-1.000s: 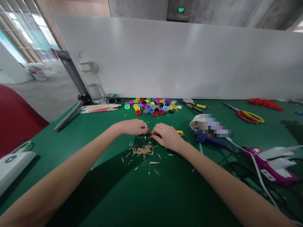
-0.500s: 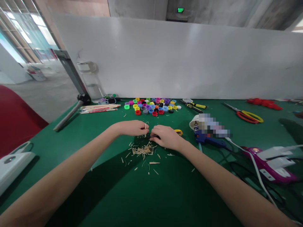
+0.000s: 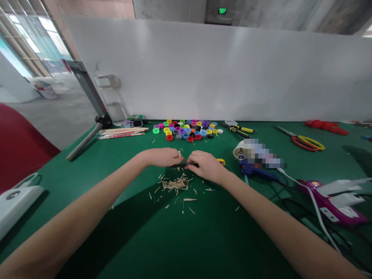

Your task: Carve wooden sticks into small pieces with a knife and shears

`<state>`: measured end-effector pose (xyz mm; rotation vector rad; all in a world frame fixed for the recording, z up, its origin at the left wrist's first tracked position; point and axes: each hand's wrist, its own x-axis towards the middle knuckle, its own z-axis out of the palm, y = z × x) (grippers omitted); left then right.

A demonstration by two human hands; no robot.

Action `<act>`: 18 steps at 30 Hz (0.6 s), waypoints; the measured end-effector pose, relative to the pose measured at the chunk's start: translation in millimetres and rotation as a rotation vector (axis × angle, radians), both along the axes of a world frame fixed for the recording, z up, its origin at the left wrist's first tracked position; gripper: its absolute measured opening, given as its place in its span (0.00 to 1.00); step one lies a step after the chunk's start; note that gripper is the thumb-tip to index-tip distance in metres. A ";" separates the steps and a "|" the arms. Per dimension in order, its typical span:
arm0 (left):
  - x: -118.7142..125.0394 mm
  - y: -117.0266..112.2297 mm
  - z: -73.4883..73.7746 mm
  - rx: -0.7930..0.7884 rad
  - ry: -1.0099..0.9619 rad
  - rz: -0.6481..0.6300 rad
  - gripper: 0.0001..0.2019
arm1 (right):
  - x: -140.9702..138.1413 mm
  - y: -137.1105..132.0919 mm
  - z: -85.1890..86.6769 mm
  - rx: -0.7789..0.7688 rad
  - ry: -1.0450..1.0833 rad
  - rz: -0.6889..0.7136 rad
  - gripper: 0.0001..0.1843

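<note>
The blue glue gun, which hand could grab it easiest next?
Probably the right hand: the blue glue gun lies just to its right, though it holds a dark tool. The left hand sits farther off, pinching a small wooden stick.

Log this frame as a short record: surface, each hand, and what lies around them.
Surface: green table
Left hand: pinches a small pale stick
Right hand: grips a thin dark tool, close to the stick
Below hands: wood shavings
Behind: coloured caps
Right side: scissors, blue glue gun
</note>
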<state>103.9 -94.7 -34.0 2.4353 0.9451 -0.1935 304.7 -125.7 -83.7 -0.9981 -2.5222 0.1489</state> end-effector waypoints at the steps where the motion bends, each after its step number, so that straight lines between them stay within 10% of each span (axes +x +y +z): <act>1: 0.6 -1.2 1.7 0.005 0.015 -0.012 0.14 | -0.3 0.6 0.0 -0.003 -0.013 0.006 0.07; 18: -2.0 2.4 -3.5 -0.004 0.009 0.097 0.21 | 0.6 -5.5 -3.3 0.022 0.010 -0.012 0.09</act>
